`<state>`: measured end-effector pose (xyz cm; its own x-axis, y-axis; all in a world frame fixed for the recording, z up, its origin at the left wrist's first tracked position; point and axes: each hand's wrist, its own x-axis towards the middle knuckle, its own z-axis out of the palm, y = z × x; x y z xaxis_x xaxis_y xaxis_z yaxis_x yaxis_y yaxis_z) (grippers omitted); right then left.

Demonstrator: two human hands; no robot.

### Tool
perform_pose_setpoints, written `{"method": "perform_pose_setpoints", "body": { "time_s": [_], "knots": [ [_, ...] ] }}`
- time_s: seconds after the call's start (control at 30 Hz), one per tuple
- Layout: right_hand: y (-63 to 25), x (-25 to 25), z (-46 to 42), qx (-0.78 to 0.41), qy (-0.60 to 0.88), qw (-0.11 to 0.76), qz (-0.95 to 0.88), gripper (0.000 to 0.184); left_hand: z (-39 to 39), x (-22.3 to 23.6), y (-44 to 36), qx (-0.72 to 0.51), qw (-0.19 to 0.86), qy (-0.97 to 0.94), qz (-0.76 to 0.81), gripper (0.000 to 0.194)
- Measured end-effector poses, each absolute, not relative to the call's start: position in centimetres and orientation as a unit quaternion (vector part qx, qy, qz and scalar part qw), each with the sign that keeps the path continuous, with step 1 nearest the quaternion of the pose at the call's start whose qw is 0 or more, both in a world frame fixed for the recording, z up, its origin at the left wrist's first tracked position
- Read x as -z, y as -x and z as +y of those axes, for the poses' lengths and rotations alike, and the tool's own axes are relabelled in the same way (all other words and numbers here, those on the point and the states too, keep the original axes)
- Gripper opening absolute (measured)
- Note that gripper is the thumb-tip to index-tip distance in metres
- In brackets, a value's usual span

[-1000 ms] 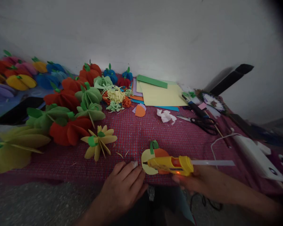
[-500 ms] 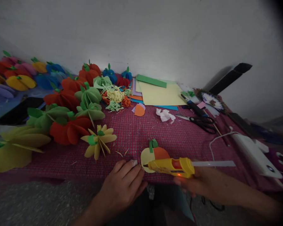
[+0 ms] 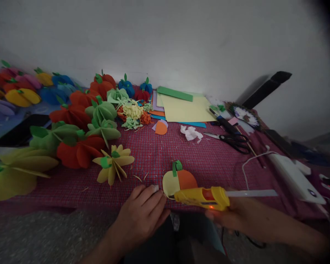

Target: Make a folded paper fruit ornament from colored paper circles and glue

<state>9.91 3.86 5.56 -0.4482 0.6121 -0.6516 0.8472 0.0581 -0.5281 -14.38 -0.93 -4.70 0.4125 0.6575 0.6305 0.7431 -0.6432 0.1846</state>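
My right hand [image 3: 231,216] grips a yellow hot glue gun [image 3: 202,197] with a clear glue stick out the back; its nozzle points left at the lower edge of a flat paper piece [image 3: 178,180], half yellow and half orange with a green stem. My left hand [image 3: 141,214] rests on the red checked cloth [image 3: 209,161] just left of that piece, fingers together and flat, fingertips near its edge. It holds nothing that I can see.
Folded paper fruits [image 3: 82,150] in red, green, yellow and blue fill the left side. Coloured paper sheets [image 3: 185,108], a crumpled tissue [image 3: 191,132], black scissors [image 3: 232,139], a white power strip [image 3: 294,174] with cord and a paper flower [image 3: 246,116] lie behind and right.
The glue gun has shifted slightly right and down, so more of the yellow and orange piece shows. My left hand has hardly moved.
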Motion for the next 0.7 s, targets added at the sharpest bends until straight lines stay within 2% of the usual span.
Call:
{"method": "perform_pose_setpoints", "body": {
  "time_s": [0.27, 0.7],
  "knots": [
    [-10.8, -5.4, 3.8, 0.473, -0.510, 0.093, 0.713, 0.031, -1.0, 4.7, 14.4, 0.341, 0.059, 0.840, -0.419, 0.024],
    [-12.8, -5.5, 3.3, 0.482, -0.552, 0.100, 0.673, 0.035, -1.0, 4.7, 14.6, 0.334, 0.065, 0.845, -0.413, 0.023]
  ]
}}
